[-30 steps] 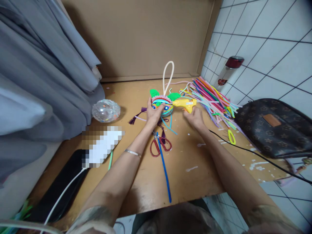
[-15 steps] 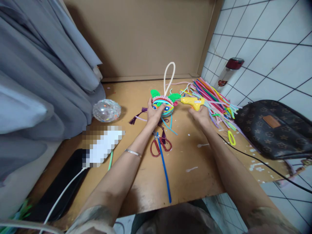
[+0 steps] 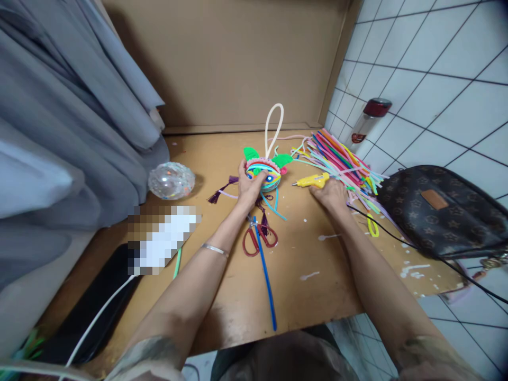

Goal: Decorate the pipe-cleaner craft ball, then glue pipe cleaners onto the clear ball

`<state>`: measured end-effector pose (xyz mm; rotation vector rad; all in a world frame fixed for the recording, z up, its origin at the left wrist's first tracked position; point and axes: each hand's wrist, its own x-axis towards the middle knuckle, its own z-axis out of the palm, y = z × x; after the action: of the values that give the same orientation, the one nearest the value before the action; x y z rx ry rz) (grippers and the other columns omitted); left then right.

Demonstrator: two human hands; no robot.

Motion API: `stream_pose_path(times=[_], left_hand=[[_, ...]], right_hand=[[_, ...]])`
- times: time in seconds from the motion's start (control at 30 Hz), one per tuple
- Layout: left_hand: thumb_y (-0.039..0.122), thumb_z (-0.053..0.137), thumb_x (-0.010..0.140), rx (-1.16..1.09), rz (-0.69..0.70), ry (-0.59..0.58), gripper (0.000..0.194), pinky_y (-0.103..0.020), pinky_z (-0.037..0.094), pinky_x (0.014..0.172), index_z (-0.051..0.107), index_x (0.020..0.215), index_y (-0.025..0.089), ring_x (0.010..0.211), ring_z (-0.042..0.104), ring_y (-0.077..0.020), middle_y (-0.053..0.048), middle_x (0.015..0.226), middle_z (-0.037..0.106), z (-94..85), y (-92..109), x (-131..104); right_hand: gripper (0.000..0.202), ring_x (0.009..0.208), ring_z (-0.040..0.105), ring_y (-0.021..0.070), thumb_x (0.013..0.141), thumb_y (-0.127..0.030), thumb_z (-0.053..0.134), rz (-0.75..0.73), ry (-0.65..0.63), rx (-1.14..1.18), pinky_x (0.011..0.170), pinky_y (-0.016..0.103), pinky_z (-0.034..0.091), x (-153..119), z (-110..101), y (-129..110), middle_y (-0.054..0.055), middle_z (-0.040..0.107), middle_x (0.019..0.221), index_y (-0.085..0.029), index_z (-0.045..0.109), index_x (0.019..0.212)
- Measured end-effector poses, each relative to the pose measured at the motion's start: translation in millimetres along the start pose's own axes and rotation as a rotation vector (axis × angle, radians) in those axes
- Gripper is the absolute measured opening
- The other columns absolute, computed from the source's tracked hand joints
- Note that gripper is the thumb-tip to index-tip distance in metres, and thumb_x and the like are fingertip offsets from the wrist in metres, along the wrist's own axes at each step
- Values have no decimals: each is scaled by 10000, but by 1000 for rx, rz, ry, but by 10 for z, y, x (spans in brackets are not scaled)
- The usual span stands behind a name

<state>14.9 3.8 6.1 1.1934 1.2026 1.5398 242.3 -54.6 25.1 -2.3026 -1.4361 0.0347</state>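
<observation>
Left hand (image 3: 251, 186) grips a round, striped chenille-stem animal-head ornament (image 3: 272, 180); at its three o'clock, right hand (image 3: 332, 194) clasps a yellow plastic hot-glue gun (image 3: 311, 181).

Left hand (image 3: 251, 186) curled (right hand (image 3: 332, 193) too)

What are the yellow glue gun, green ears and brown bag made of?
Yellow glue gun: probably plastic, smooth and brightly coloured; its grey tip looks like metal. Green ears: perhaps felt or fuzzy stems, because they look matte. Brown bag: maybe leather or imitation leather, with a soft sheen.
</observation>
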Motion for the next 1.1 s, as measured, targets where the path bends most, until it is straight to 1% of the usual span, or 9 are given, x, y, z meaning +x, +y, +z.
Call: stream_pose_path(times=[0.1,0.2,0.27,0.37,0.53,0.67,0.8,0.93,1.1], left_hand=[[296,799,713,-1,23,-9,852,-407,448,1151,436,1483,246,1309,590,-278,-115,1420,597,1,-14,-10],[308,803,716,-2,37,-22,846,-405,422,1171,442,1479,261,1335,565,-276,-106,1449,576,0,-30,-21],[322,802,715,0,40,-25,847,-417,409,1180,442,1479,260,1349,551,-283,-107,1459,566,2,-41,-27],[331,790,720,1,58,-22,833,-425,391,1190,446,1474,244,1369,532,-291,-114,1459,562,7,-51,-35],[327,800,707,4,88,-5,820,-417,403,1176,466,1451,244,1354,547,-289,-108,1434,585,10,-44,-47],[311,800,707,7,70,4,794,-427,417,1162,484,1433,243,1330,565,-292,-112,1407,602,10,-31,-44],[304,803,713,8,80,8,780,-426,396,1179,493,1426,241,1352,544,-291,-111,1396,610,8,-20,-43],[292,785,740,-14,86,-19,777,-410,426,1153,468,1449,253,1315,577,-273,-100,1394,614,1,-6,-53],[292,801,733,15,78,-9,785,-428,374,1200,478,1448,262,1366,536,-286,-95,1399,612,-7,-11,-49]], right_hand=[[448,1100,644,409,794,-403,720,-7,78,-122,894,488,499,-63,-63,-62,292,662,1148,-58,660,1074],[235,1051,639,338,822,-319,648,-195,149,87,922,469,490,-109,-113,-200,205,686,1072,-135,644,969],[144,889,649,249,825,-311,600,-284,110,367,839,393,514,-114,-127,-362,112,698,930,-178,626,874],[151,698,597,164,772,-346,621,-354,19,709,695,302,499,-78,-134,-675,21,666,764,-198,615,801],[143,563,526,116,674,-321,668,-357,-91,855,572,244,425,29,-112,-1045,-44,579,589,-203,590,694],[196,496,475,98,645,-369,686,-321,-185,897,510,227,371,53,-21,-1076,-61,536,520,-205,580,651],[165,477,466,95,647,-345,668,-339,-191,905,493,227,350,58,42,-1042,-56,546,511,-203,585,641],[151,451,467,91,633,-309,681,-329,-237,935,478,224,357,69,29,-1053,-66,540,487,-206,571,623],[144,434,475,92,617,-289,688,-318,-293,988,461,224,362,69,-2,-1057,-62,548,477,-209,567,613]])
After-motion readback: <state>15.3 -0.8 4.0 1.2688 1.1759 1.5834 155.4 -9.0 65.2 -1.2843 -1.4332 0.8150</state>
